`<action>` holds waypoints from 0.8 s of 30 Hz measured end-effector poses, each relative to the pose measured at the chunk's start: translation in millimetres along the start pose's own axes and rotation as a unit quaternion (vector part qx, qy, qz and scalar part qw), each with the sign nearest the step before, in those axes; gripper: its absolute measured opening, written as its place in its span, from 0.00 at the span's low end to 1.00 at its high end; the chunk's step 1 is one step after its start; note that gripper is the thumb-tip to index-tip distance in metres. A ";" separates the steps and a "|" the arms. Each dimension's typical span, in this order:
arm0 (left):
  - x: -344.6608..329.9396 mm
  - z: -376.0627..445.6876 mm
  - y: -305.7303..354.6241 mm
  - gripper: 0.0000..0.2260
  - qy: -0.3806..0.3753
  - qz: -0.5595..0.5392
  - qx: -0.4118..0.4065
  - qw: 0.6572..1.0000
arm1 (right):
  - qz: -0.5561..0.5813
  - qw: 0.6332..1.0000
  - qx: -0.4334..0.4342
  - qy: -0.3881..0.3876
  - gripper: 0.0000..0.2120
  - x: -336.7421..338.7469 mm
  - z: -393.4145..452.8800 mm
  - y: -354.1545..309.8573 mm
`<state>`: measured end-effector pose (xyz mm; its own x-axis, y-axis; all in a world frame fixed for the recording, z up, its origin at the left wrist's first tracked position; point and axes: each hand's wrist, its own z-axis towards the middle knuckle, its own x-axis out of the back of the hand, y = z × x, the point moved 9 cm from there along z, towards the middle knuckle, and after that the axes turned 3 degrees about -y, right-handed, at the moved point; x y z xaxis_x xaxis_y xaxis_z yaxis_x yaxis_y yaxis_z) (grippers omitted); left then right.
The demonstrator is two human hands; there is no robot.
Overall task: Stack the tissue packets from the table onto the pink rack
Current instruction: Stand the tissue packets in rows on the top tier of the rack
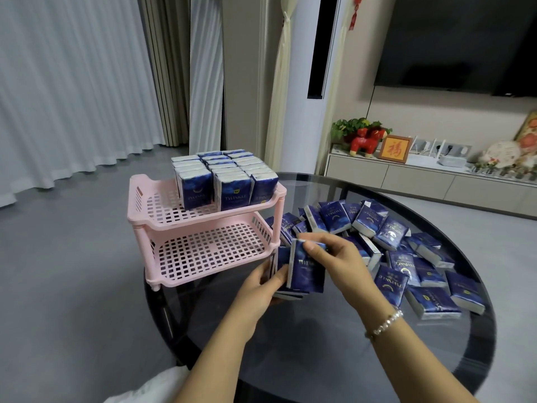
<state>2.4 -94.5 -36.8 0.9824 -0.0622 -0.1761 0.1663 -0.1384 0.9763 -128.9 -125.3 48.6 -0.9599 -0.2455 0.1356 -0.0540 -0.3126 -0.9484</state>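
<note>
A pink two-tier rack (162, 225) stands on the left edge of the round glass table (319, 344). Its top shelf holds several upright blue tissue packets (226, 181) in rows; its lower shelf (209, 251) shows only bare grid. Many loose blue packets (406, 257) lie in a heap on the table to the right. Just in front of the rack, my left hand (261, 286) grips a small bundle of packets from the left side. My right hand (334, 254) pinches one upright packet (308, 269) against that bundle, thumb on its top edge.
The table's near half is bare dark glass. Grey floor and white curtains lie to the left. A low cabinet (406, 175) with ornaments runs behind the table, under a wall television (465, 42). A tall white column unit (313, 82) stands behind the rack.
</note>
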 end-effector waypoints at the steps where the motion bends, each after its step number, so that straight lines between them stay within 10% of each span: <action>1: -2.2 -0.7 0.7 0.19 -0.009 -0.021 0.000 1.000 | -0.019 1.000 0.007 -0.005 0.07 -3.9 0.5 -0.8; 12: -9.2 1.6 -5.7 0.32 -0.053 -0.048 0.020 0.997 | -0.190 0.981 0.030 0.020 0.09 -7.0 4.5 -0.4; 18: -5.8 4.1 1.1 0.31 -0.064 -0.044 -0.036 0.996 | 0.230 0.936 -0.150 -0.221 0.35 -31.5 -16.9 42.5; 24: -7.2 3.4 -5.3 0.49 -0.108 0.174 -0.030 0.978 | 0.103 0.949 -0.163 -0.248 0.46 -14.4 -21.4 65.5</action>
<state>-5.8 -96.8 -41.1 0.9409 -0.3027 0.1516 -0.1632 -0.0135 0.9865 -124.4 -122.6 -21.6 -0.7154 -0.6984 -0.0204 -0.0390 0.0691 -0.9968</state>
